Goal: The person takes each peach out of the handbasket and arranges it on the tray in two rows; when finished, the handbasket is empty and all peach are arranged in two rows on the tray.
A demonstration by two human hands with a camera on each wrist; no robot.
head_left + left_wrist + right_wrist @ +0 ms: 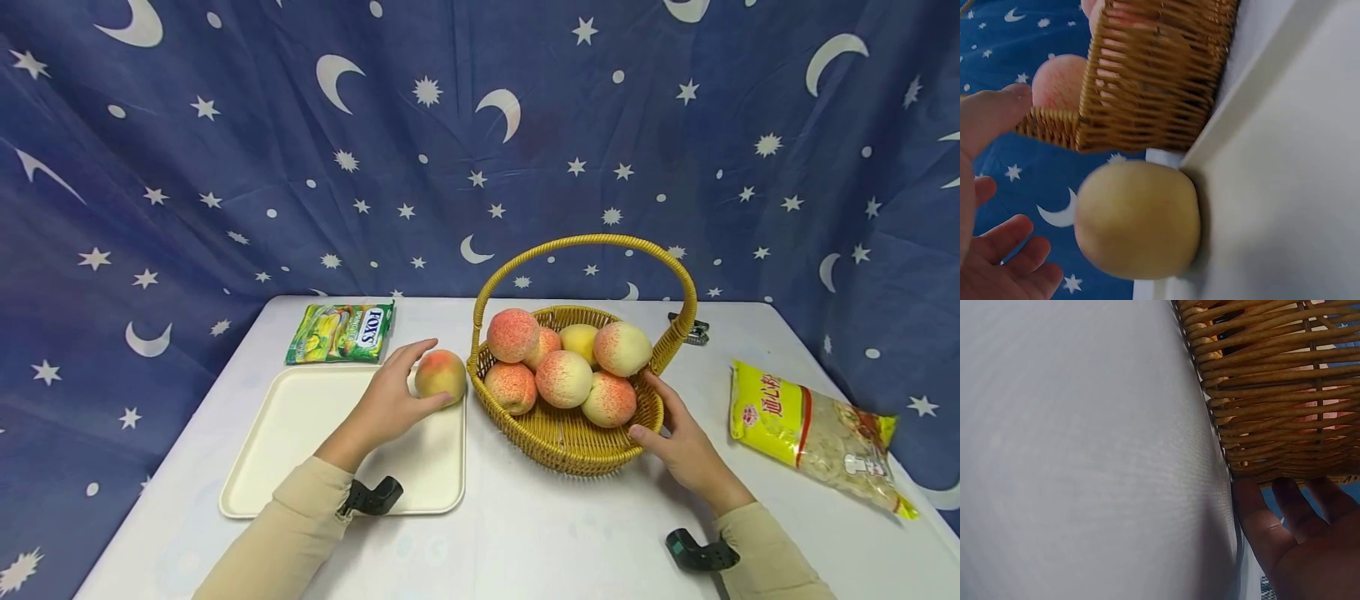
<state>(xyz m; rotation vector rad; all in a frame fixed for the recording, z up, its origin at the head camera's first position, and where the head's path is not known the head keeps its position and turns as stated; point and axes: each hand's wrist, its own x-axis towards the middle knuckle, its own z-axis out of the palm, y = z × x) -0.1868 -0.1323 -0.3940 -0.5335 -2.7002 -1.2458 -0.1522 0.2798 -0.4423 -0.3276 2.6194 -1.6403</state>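
Note:
A single peach (pixel 441 377), yellow with a red blush, rests at the right back corner of a cream tray (pixel 247 467). My left hand (pixel 386 408) is spread around it, thumb in front and fingers behind; in the left wrist view a gap separates the fingers (pixel 1032 253) from the peach. To the right stands a tall-handled wicker basket (pixel 570 458) with several peaches (pixel 564 379) inside. My right hand (pixel 686 446) holds the basket's right rim, its thumb over the edge. In the right wrist view, other fingers (pixel 1266 531) touch the woven outer wall.
Behind the tray lies a green FOX'S candy bag (pixel 341 332). A yellow and clear food packet (pixel 817 437) lies at the right. Near the back, a small dark object (pixel 698 332) is partly hidden by the basket handle. A blue star-and-moon curtain (pixel 420 167) hangs behind the white table (pixel 525 550).

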